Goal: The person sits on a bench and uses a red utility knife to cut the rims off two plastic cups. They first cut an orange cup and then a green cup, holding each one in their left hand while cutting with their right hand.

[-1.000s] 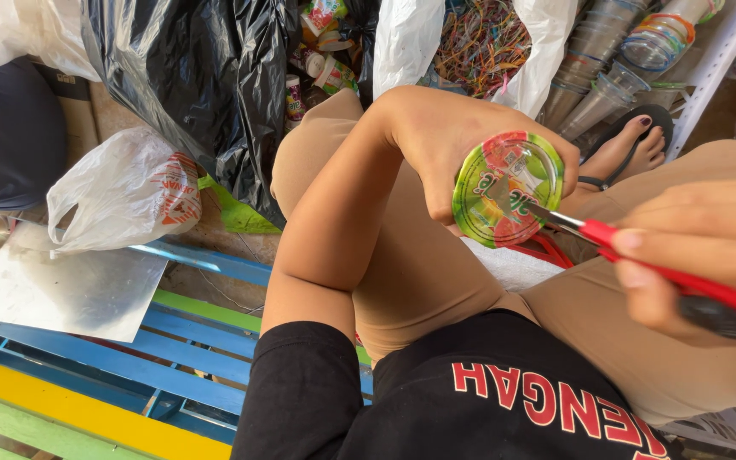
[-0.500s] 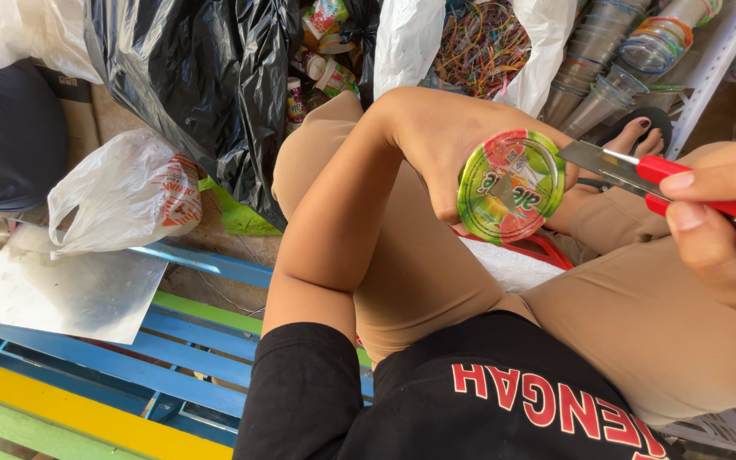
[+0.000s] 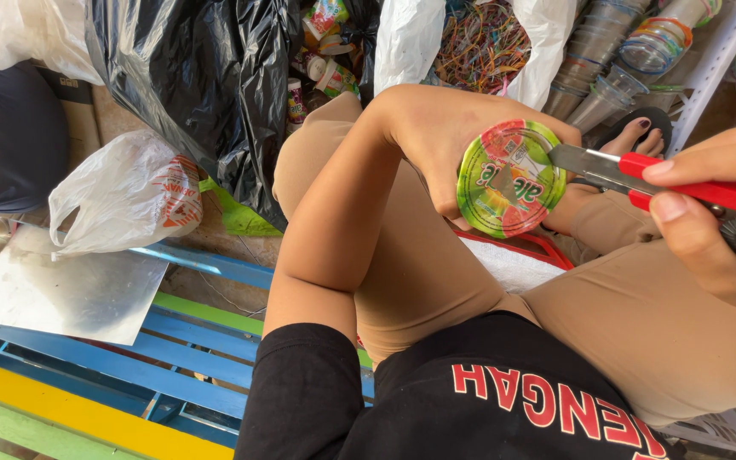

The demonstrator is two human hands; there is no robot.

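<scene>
Green-rimmed cup lid [image 3: 510, 177] in left hand [image 3: 445, 140]

The cup lid [image 3: 511, 177] in my left hand [image 3: 453, 140] is green at the rim, with red and yellow print. My knife [image 3: 666, 183] has a red handle and grey blade. My trousers [image 3: 641, 315] are beige, my shirt [image 3: 470, 409] black with red letters.

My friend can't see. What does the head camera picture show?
The left hand holds a sealed plastic cup with a colourful lid, while the right hand presses a red utility knife at its rim.
</scene>
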